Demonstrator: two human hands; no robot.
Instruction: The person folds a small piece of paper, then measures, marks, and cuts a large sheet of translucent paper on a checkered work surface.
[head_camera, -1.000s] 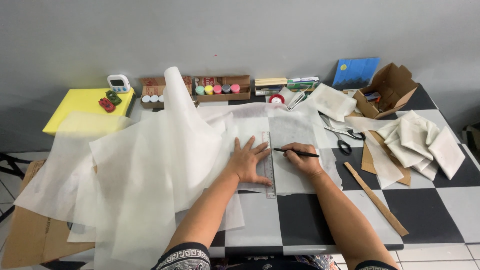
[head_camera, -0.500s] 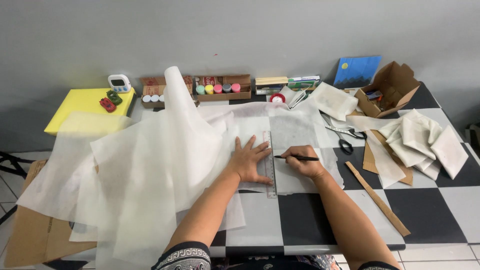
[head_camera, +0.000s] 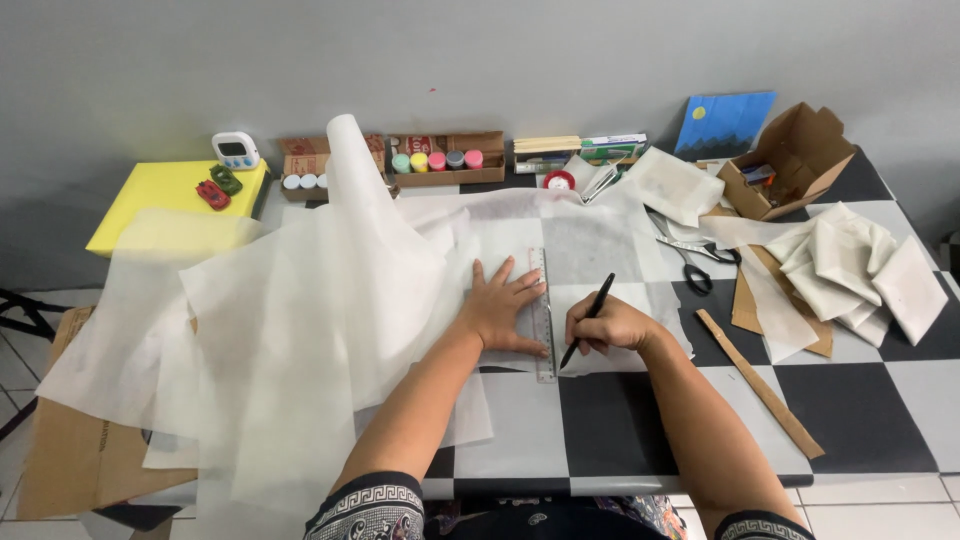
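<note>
My left hand (head_camera: 500, 312) lies flat with fingers spread, pressing a clear ruler (head_camera: 541, 312) onto a large sheet of thin white paper (head_camera: 300, 300) on the checkered table (head_camera: 700, 420). To the right of the ruler, my right hand (head_camera: 610, 325) grips a black pen (head_camera: 587, 320), its tip down on the paper near the ruler's lower end. The paper billows up and drapes over the table's left side.
Scissors (head_camera: 690, 265), a wooden strip (head_camera: 762, 388) and folded white pieces (head_camera: 850, 270) lie to the right. Along the back wall stand paint pots in a cardboard tray (head_camera: 445, 162), an open cardboard box (head_camera: 785, 160), a blue painted card (head_camera: 722, 122), a yellow board (head_camera: 170, 195) and a white timer (head_camera: 236, 151).
My right hand slid the pen down along the ruler's right edge toward me, and the pen tilted from lying sideways to pointing down. The left hand stayed on the ruler.
</note>
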